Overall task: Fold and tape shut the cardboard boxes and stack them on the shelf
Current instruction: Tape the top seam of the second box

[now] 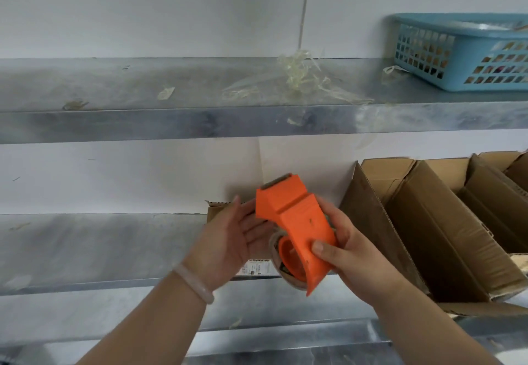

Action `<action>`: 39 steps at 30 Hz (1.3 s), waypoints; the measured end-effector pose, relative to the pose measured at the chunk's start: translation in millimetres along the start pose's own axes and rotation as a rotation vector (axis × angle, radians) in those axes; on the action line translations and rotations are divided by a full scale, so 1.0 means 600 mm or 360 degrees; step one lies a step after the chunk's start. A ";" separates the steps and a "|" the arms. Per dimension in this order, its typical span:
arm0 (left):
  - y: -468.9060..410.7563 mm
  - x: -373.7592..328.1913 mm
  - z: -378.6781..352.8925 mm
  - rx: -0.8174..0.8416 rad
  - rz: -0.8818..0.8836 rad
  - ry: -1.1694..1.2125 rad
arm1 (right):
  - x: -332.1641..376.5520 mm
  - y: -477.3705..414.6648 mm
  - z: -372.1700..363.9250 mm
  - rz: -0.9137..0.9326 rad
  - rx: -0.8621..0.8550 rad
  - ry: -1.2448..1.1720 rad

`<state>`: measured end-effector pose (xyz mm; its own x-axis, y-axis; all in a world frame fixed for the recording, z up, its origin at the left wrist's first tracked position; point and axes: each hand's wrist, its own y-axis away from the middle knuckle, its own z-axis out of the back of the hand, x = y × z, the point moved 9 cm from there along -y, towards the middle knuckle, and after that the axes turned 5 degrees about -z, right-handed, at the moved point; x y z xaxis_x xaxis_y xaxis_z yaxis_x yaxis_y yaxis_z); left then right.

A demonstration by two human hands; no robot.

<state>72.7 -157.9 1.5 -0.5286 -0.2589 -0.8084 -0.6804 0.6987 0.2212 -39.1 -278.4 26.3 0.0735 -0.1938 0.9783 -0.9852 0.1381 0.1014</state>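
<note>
orange plastic tape dispenser (pixel 297 230) with a roll of clear tape sits in the right hand (pixel 351 253), fingers and thumb closed around its body. the left hand (pixel 237 239) is open, palm flat toward the dispenser's head, gripping nothing. behind both hands a small brown cardboard box (pixel 225 216) with a printed label rests on the lower galvanised metal shelf (pixel 100 250). open brown cardboard boxes (pixel 428 221) stand to the right. a blue plastic lattice basket (pixel 457 53) sits on the upper metal shelf (pixel 143 99) among scraps of used clear tape (pixel 300 76).

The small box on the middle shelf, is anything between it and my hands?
Yes. The orange tape dispenser, gripped by your right hand, sits in front of the small box. Your open left hand is right at the box, nothing visible between.
</note>
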 end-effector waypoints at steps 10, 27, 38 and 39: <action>0.013 -0.038 -0.002 -0.0012 0.0022 -0.0507 | 0.002 0.004 -0.012 -0.0120 0.0278 0.0193; 0.015 -0.149 0.109 -0.0731 -0.0417 -0.0556 | 0.068 -0.032 0.017 -0.0129 0.0285 0.0835; -0.044 -0.097 0.138 -0.0541 -0.0338 -0.0456 | 0.069 -0.057 0.062 -0.0220 0.0196 0.1324; -0.046 -0.091 0.142 -0.0553 -0.0302 -0.0506 | 0.064 -0.059 0.064 -0.0238 0.0195 0.1377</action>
<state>163.7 -106.2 -7.2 -0.2355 -0.1063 -0.9660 -0.9067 0.3820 0.1790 -7.5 -327.9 53.1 0.2453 0.6078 0.7553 -0.9619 0.0558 0.2675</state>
